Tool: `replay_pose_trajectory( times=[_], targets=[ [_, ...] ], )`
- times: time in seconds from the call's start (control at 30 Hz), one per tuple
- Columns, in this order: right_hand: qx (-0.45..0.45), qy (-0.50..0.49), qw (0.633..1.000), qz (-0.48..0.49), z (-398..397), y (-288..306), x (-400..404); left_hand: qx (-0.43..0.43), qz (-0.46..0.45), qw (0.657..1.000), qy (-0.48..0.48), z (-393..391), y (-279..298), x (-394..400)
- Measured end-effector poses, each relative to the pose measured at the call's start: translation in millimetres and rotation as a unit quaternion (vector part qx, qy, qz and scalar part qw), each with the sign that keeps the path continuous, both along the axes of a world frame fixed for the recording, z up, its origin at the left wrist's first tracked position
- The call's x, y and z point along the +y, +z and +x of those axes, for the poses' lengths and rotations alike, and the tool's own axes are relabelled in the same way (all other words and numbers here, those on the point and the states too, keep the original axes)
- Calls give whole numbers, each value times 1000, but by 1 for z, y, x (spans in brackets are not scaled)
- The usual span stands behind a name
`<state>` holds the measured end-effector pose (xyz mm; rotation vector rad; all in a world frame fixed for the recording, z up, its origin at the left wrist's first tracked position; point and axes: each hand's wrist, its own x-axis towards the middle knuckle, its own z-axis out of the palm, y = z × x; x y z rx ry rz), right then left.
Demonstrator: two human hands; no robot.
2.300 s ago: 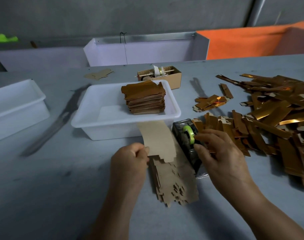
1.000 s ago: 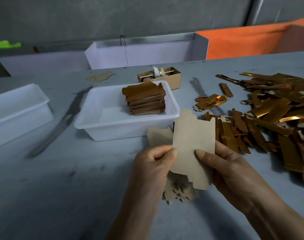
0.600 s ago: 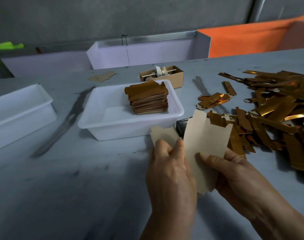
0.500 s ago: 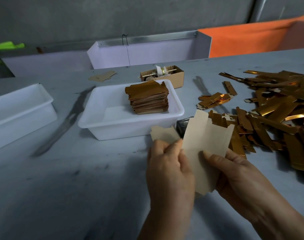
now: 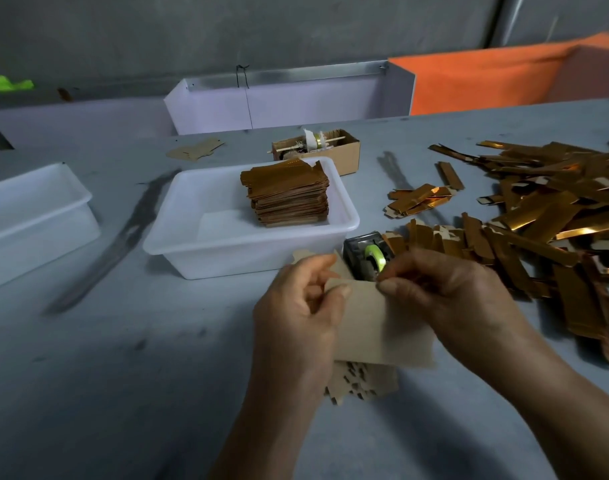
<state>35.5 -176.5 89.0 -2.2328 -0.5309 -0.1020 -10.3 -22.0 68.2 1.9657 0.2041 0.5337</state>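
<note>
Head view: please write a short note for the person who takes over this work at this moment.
Left hand grips the card blank at its left edge. Right hand pinches its top edge, beside the tape dispenser.
More flat blanks lie under it on the table.
Done: a stack of gold pieces stands in the white tub.
Left: probably to finish this blank, then the pile below.
To the right lie loose gold pieces.

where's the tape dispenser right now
In the head view, the tape dispenser sits centre-right, beside the near right corner of the white tub, just beyond the right hand and card blank.
</note>
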Motion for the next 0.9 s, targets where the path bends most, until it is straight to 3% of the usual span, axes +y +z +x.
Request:
replay_pose_trajectory(
  times=[0.1,0.17,0.27,0.47,0.9],
  targets=[
    [176,-76,963,192,1,-10,2,72,-165,983,41,-2,-7,7],
    [226,-95,939,243,-2,-14,7,107,-338,935,-26,-4,-11,3],
    [265,-92,911,301,-11,-22,16,123,-431,892,-63,-6,-16,-10],
    [294,-71,893,334,-21,-25,15,91,-406,910,-5,-1,-18,-14],
    [276,-65,894,346,-27,-29,10,102,-353,930,-30,-4,-15,-13]
  ],
)
